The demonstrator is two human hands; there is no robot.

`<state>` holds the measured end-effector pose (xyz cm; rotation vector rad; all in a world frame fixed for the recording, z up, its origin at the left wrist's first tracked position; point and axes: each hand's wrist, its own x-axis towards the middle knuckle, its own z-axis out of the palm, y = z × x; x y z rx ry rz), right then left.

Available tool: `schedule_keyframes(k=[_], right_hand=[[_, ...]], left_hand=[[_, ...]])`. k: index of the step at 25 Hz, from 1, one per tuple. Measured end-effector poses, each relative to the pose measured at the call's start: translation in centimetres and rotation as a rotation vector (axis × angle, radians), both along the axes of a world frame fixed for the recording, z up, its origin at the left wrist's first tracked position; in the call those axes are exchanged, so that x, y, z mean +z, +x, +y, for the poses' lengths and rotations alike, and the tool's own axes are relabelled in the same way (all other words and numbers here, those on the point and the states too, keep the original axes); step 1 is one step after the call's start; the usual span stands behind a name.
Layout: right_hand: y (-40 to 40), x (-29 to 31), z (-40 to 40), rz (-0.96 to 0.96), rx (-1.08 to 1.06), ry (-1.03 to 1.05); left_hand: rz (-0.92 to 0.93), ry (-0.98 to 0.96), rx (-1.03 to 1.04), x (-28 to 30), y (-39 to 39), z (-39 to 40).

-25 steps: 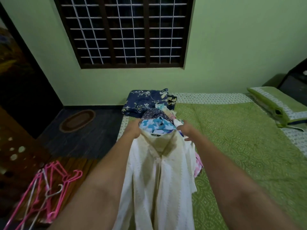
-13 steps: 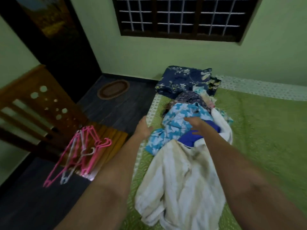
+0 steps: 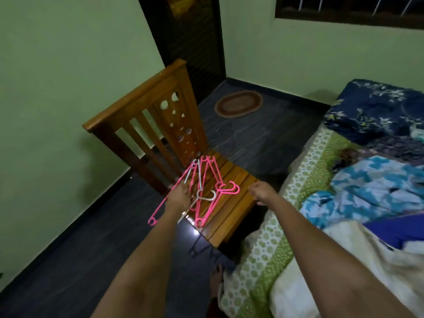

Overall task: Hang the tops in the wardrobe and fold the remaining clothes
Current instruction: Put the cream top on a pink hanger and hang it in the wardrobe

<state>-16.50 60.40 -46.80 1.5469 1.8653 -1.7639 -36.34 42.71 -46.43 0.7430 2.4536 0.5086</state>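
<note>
Now both hands have left the cream top (image 3: 344, 267), which lies on the bed's (image 3: 270, 244) near left edge, and the left hand (image 3: 180, 198) closes its fingers on the hangers (image 3: 206, 191) on the chair seat (image 3: 231, 203), while the right hand (image 3: 262, 193) hovers loosely curled, empty, so hanging starts next.

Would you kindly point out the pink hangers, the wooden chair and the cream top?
pink hangers (image 3: 226, 188), head view, on the hooks.
wooden chair (image 3: 231, 216), head view, on the slatted seat.
cream top (image 3: 358, 255), head view, on its crumpled body.
</note>
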Motion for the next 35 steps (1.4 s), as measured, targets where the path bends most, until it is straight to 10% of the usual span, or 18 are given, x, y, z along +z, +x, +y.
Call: schedule_keyframes(k=[15,26,35], right_hand=[[-22.6,-28.6,-2.9,-0.432,-0.066,0.023],[-21.6,-29.6,-3.3,-0.251,-0.609,-0.117],[-20.7,-28.1,-7.9,-0.221,-0.307,-0.294]], left_hand=[[-0.066,-0.33,-0.259,-30.7,-20.4,0.4],[-0.25,-0.287,-0.141,-28.9,-18.8,4.6],[-0.274,-0.236,-0.114,-27.6,-16.7,4.6]])
